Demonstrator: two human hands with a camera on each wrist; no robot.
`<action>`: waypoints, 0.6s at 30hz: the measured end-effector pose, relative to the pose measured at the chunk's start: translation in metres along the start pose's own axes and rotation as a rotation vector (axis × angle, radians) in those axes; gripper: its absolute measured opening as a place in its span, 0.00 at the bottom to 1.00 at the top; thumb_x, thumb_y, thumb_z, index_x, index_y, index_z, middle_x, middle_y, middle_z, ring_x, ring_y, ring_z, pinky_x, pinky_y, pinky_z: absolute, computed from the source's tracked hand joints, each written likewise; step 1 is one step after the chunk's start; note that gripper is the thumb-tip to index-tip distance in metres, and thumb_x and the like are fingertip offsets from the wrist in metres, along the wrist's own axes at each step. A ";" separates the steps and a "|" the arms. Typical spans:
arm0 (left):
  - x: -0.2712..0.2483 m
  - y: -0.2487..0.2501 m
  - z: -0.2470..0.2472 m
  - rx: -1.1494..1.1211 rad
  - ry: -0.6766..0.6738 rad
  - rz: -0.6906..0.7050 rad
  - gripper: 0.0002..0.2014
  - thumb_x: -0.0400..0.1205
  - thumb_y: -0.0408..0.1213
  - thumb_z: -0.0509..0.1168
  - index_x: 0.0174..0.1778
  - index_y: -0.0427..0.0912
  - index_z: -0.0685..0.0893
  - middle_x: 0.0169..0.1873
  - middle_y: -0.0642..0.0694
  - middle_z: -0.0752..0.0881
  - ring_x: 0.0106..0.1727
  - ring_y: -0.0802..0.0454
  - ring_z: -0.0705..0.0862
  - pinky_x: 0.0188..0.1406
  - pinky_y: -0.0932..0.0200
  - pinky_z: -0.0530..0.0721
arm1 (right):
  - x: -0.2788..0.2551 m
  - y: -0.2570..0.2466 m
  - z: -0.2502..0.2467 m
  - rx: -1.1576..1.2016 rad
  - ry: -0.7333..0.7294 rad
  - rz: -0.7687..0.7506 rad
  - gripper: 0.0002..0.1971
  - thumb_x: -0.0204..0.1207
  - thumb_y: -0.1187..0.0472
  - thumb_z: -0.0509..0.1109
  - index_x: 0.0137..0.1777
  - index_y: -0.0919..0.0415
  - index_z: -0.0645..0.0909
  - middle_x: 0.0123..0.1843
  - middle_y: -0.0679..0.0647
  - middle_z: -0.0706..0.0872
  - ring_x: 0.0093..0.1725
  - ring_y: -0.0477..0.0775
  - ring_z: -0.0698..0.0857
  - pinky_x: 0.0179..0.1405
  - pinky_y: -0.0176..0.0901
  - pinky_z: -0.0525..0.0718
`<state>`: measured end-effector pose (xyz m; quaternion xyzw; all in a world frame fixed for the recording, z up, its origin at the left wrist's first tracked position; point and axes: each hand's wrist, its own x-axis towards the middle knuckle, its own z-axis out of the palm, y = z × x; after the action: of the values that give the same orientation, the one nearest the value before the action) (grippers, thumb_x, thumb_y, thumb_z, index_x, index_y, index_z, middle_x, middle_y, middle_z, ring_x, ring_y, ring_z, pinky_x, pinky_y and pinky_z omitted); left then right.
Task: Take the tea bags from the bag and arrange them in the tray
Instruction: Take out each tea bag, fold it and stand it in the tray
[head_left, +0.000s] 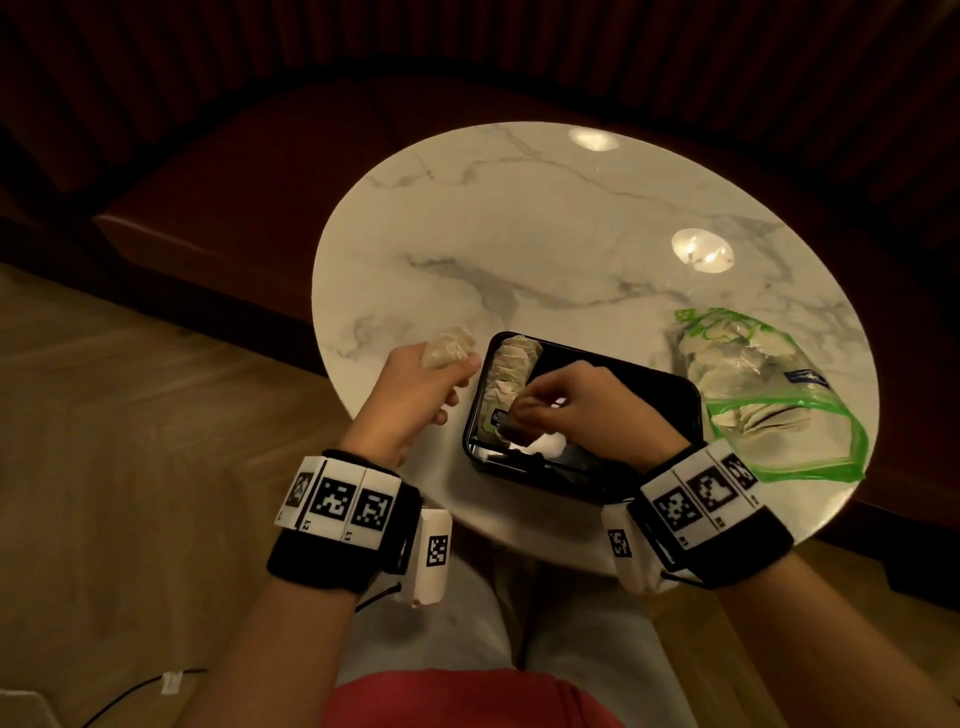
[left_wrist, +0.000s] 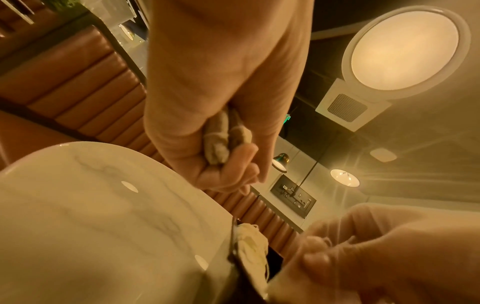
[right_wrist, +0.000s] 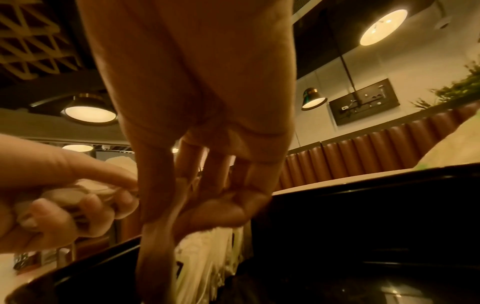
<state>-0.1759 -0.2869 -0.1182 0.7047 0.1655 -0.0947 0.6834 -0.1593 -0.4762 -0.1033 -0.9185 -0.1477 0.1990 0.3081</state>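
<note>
A black tray (head_left: 670, 400) lies on the round marble table (head_left: 519, 234) in the head view. A row of pale tea bags (head_left: 511, 358) stands along its left side. My left hand (head_left: 426, 384) hovers just left of the tray and grips a bunch of tea bags (head_left: 449, 345), which the left wrist view shows squeezed in the fist (left_wrist: 217, 144). My right hand (head_left: 550, 408) is over the tray's left part, fingers curled, pinching a tea bag (right_wrist: 205, 257) at the near end of the row. A clear zip bag (head_left: 753, 384) with green edges lies right of the tray, with more tea bags inside.
A dark padded bench (head_left: 260, 171) curves round the far side of the table. Wooden floor (head_left: 130, 415) lies to the left. The tray's right part (right_wrist: 363, 236) holds nothing. My lap is under the table's near edge.
</note>
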 end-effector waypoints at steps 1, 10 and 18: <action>0.000 -0.002 0.000 0.042 -0.015 -0.004 0.03 0.82 0.37 0.70 0.44 0.42 0.85 0.31 0.49 0.81 0.25 0.60 0.75 0.20 0.68 0.72 | 0.002 -0.002 0.002 -0.059 -0.067 0.016 0.08 0.79 0.55 0.72 0.54 0.53 0.90 0.44 0.45 0.90 0.40 0.39 0.86 0.45 0.36 0.85; -0.001 -0.011 -0.002 0.232 -0.147 -0.093 0.04 0.81 0.36 0.71 0.46 0.46 0.82 0.33 0.48 0.81 0.30 0.56 0.76 0.25 0.65 0.71 | 0.022 -0.014 0.015 -0.221 -0.181 0.028 0.11 0.80 0.59 0.70 0.59 0.50 0.89 0.47 0.50 0.91 0.37 0.46 0.87 0.38 0.34 0.85; -0.001 -0.016 0.002 0.288 -0.163 -0.061 0.03 0.80 0.33 0.71 0.46 0.38 0.84 0.34 0.46 0.84 0.32 0.56 0.80 0.17 0.71 0.75 | 0.020 -0.010 0.008 -0.103 -0.030 0.081 0.11 0.77 0.58 0.74 0.60 0.55 0.85 0.53 0.54 0.88 0.42 0.49 0.89 0.51 0.45 0.88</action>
<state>-0.1828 -0.2889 -0.1332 0.7801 0.1153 -0.1950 0.5833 -0.1467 -0.4566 -0.1086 -0.9352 -0.1250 0.2174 0.2500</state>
